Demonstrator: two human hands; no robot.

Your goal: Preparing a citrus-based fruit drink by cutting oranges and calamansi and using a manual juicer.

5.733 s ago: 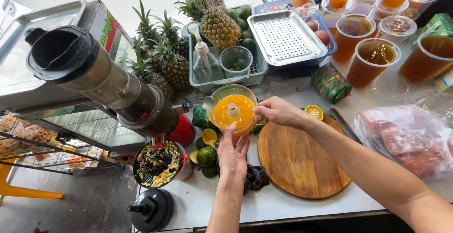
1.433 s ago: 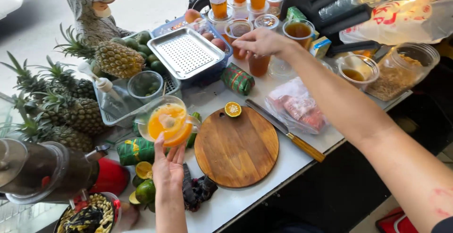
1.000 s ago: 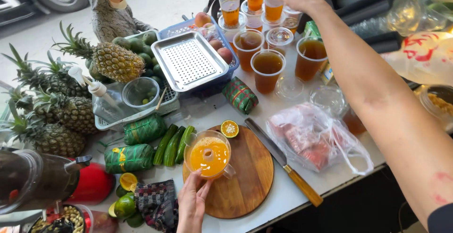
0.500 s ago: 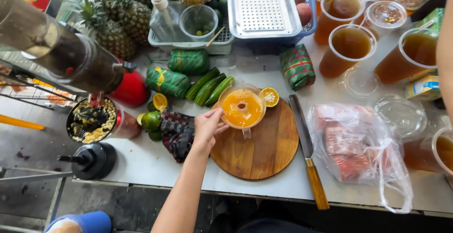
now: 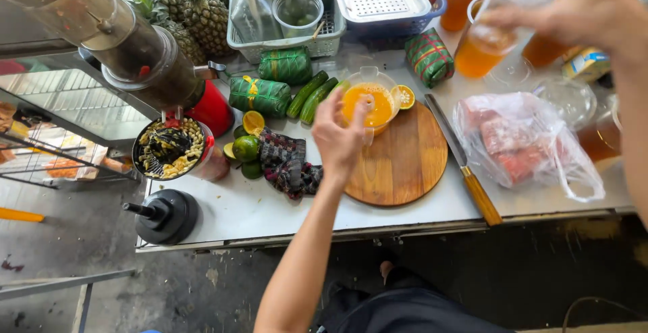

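Left grip (image 5: 341, 141): the person's left hand is curled around the near rim of a clear juicer bowl (image 5: 370, 100) full of orange juice, fingers wrapped on it so that it stays steady and level. The bowl rests on the far edge of a round wooden cutting board (image 5: 401, 161), which spreads toward the person just right of this grip, a firm, flat place for it to stand. Touching the bowl's right side lies a halved orange (image 5: 406, 97), cut face up.

Right grip (image 5: 580, 6): up and to the right, the right hand is closed on a clear plastic cup (image 5: 489, 43) of amber drink, lifted clear of the table (image 5: 243, 208) and tilted, its base hanging over other filled cups. How tightly the fingers close is blurred.

Between the two grips, a knife (image 5: 466, 164) with a wooden handle lies along the board's right edge, beside a plastic bag (image 5: 526, 144) of reddish pieces. Left of the left grip sit a dark cloth (image 5: 287, 164), small green limes (image 5: 246, 151) and two cucumbers (image 5: 310, 93), all within easy reach.
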